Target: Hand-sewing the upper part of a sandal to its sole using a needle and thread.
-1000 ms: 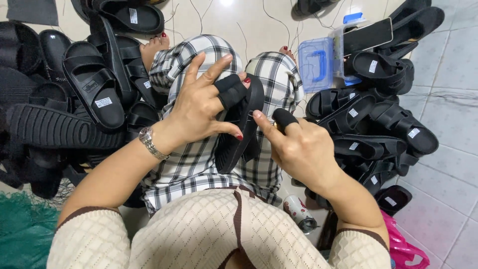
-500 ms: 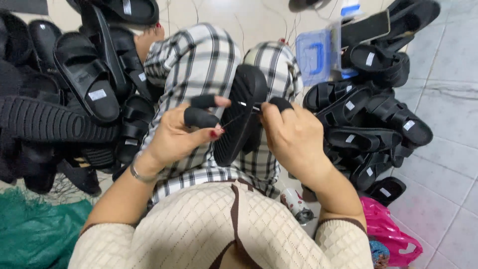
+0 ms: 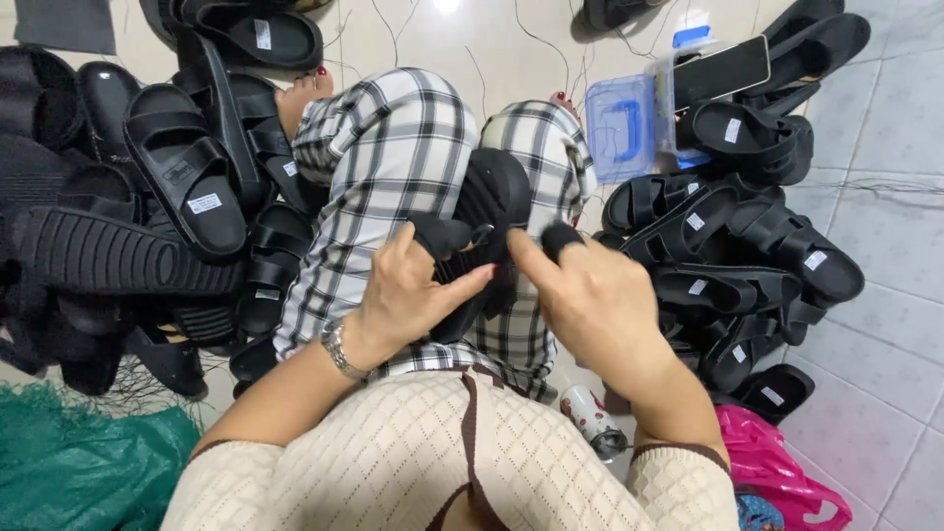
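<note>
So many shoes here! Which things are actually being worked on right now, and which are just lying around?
In hand:
black sandal, lying on the lap
left hand, gripping the sandal's strap
right hand, with a black finger cover, at the sandal

Lying about:
left pile of sandals
right pile of sandals
blue plastic box
phone
green net
pink bag

The floor (image 3: 885, 128) is made of pale, glossy tiles with thin grey joints, and a bright light reflects on it near the top. Thin threads (image 3: 536, 44) lie on the tiles. A dark grey mat (image 3: 64, 22) lies in the upper left corner.
</note>
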